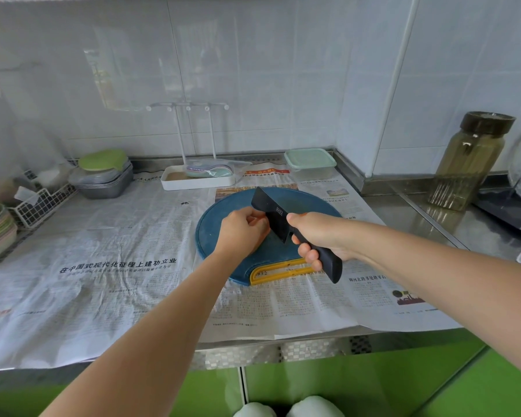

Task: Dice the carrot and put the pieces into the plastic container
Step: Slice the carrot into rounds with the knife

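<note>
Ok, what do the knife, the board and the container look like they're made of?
Knife: matte black all over, likely coated steel.
Board: smooth blue with a yellow grip, probably plastic.
Container: translucent walls, pale green lid, plastic.

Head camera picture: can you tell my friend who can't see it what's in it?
A person's right hand grips a black knife, its blade over a round blue cutting board, while the left hand curls beside the blade; no carrot shows. A lidded plastic container sits behind the board.
</note>
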Action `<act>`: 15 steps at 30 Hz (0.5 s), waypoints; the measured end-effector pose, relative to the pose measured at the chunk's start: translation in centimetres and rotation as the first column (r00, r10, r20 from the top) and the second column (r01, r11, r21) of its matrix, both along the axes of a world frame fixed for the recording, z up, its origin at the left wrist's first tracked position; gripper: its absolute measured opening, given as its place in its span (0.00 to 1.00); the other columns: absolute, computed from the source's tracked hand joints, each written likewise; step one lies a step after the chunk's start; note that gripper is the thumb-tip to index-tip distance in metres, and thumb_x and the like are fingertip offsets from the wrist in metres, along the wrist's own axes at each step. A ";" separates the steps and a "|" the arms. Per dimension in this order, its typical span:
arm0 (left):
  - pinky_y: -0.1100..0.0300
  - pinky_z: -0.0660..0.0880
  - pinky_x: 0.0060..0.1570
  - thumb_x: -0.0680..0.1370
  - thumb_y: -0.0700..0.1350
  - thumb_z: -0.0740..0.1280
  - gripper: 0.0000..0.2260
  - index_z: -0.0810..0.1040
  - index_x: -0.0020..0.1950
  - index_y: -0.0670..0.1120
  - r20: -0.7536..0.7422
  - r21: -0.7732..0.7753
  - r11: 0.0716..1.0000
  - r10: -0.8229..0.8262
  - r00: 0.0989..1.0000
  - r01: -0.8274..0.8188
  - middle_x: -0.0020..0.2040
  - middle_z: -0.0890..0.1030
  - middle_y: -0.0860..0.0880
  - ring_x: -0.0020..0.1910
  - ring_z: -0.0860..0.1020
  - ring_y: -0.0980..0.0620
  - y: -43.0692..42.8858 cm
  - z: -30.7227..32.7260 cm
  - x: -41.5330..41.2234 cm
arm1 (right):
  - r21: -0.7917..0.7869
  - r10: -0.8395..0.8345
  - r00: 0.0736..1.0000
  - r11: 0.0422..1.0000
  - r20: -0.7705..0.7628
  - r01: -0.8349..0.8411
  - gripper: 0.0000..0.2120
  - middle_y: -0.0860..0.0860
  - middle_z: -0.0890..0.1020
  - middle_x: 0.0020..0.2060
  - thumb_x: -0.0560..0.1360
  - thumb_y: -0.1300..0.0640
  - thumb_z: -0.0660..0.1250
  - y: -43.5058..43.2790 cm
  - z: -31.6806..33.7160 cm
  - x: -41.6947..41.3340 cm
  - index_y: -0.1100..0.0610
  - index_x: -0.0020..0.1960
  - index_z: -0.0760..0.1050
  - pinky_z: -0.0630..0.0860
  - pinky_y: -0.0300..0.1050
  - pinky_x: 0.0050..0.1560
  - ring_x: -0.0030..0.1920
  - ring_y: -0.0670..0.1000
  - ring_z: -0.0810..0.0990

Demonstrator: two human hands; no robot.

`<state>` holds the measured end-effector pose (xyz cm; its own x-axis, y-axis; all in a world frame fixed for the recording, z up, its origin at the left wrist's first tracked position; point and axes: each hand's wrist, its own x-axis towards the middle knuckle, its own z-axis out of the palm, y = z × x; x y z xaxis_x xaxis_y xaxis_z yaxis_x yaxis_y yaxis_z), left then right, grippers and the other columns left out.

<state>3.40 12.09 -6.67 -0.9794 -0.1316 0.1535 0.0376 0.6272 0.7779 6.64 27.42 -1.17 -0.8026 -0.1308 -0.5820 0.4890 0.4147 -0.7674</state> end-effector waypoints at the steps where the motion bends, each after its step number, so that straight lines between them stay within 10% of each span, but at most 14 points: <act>1: 0.70 0.65 0.34 0.79 0.46 0.64 0.10 0.79 0.58 0.48 0.001 -0.002 1.000 -0.001 1.000 0.001 0.47 0.76 0.53 0.41 0.71 0.58 0.0 0.0 0.0 | -0.016 -0.002 1.000 1.000 0.010 0.002 0.22 0.51 0.68 0.21 0.81 0.42 0.54 0.1 -0.1 -0.1 0.58 0.39 0.67 0.65 0.34 0.19 0.17 0.48 0.65; 15: 0.66 0.68 0.42 0.78 0.47 0.65 0.10 0.80 0.58 0.49 0.003 0.041 0.999 0.015 1.000 -0.015 0.51 0.81 0.50 0.45 0.74 0.56 -0.3 -0.5 -0.5 | 0.020 -0.005 0.998 1.000 -0.070 0.007 0.21 0.51 0.69 0.19 0.82 0.43 0.55 -0.9 -0.9 0.2 0.59 0.39 0.68 0.67 0.35 0.20 0.17 0.48 0.65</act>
<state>2.86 11.82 -7.21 -0.9777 -0.1520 0.1446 0.0262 0.5953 0.8031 6.80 26.50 -2.06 -0.8421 -0.1149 -0.5270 0.4370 0.4275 -0.7914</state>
